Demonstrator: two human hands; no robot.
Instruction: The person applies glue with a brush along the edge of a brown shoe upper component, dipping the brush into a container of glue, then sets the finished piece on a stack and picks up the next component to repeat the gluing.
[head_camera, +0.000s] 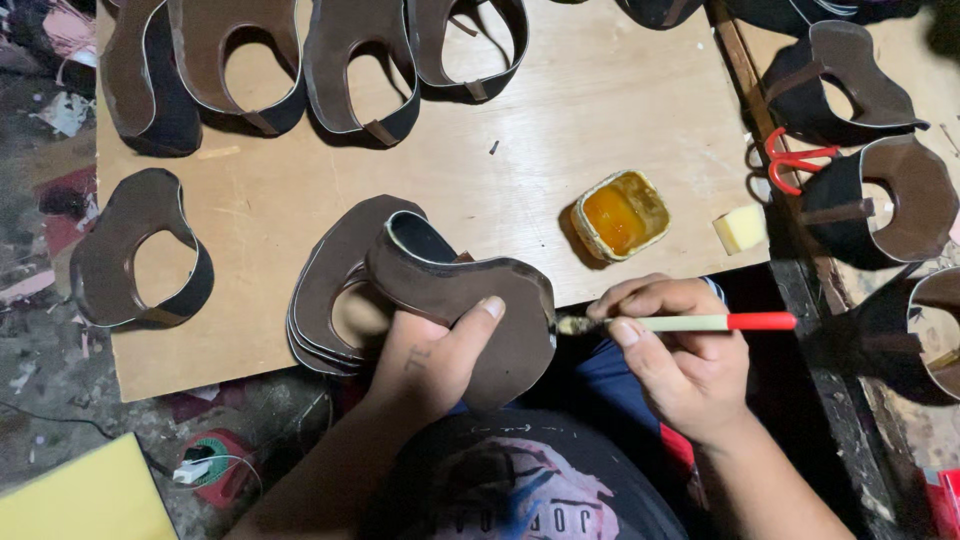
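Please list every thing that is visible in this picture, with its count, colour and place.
held upper: one, brown, in left hand
stacked uppers: several, brown, board front
other uppers: about nine, brown and black, board's left, back, and right bench
glue tub: one, yellow, board right
brush: one, pale handle, red end, in right hand
sponge: one, yellow, board edge
scissors: one, red, right
board: one, tan
left hand: holding held upper
right hand: holding brush

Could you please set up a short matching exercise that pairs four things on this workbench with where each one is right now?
Things:
1. brush
2. glue tub
3. red scissors
4. brown shoe upper

Places:
A. in the left hand
B. at the board's right edge
C. in the right hand
D. on the board, beside a yellow sponge

Pairs: 1-C, 2-D, 3-B, 4-A
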